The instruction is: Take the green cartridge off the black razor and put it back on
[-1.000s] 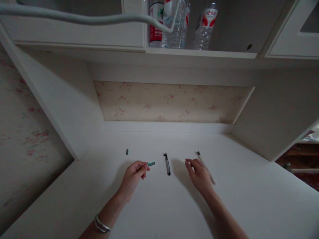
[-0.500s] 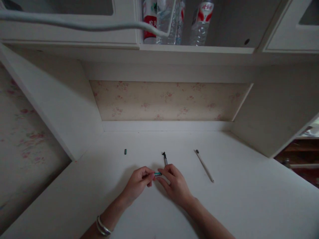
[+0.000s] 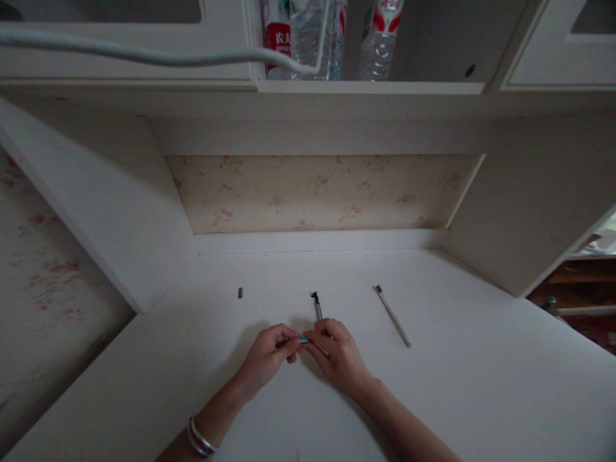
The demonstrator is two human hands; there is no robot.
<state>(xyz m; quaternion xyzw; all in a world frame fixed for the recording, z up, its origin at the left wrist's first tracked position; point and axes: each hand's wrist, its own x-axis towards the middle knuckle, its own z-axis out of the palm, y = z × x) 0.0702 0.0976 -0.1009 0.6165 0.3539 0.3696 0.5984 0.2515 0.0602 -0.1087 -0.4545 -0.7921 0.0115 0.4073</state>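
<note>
Between my two hands is a small teal-and-black razor cartridge (image 3: 304, 340). My left hand (image 3: 269, 351) pinches its left end between thumb and fingers. The thumb and index finger of my right hand (image 3: 341, 354) are closed on its right end. A razor handle (image 3: 318, 308) with a black forked head sticks out beyond the curled fingers of my right hand; its lower part is hidden, so I cannot tell whether those fingers grip it. Another small green-and-black razor cartridge (image 3: 240, 292) lies on the white desk (image 3: 158, 372), to the left.
A white pen-like stick (image 3: 394, 317) with a dark tip lies right of my hands. Side panels and a papered back wall (image 3: 308, 192) enclose the desk. Overhead, a shelf holds plastic bottles (image 3: 378, 51), with a white cable (image 3: 168, 59) hanging in front.
My right thumb and index finger have closed onto the cartridge's right end, covering more of it. The view has shifted slightly; the things lying on the desk stay where they were.
</note>
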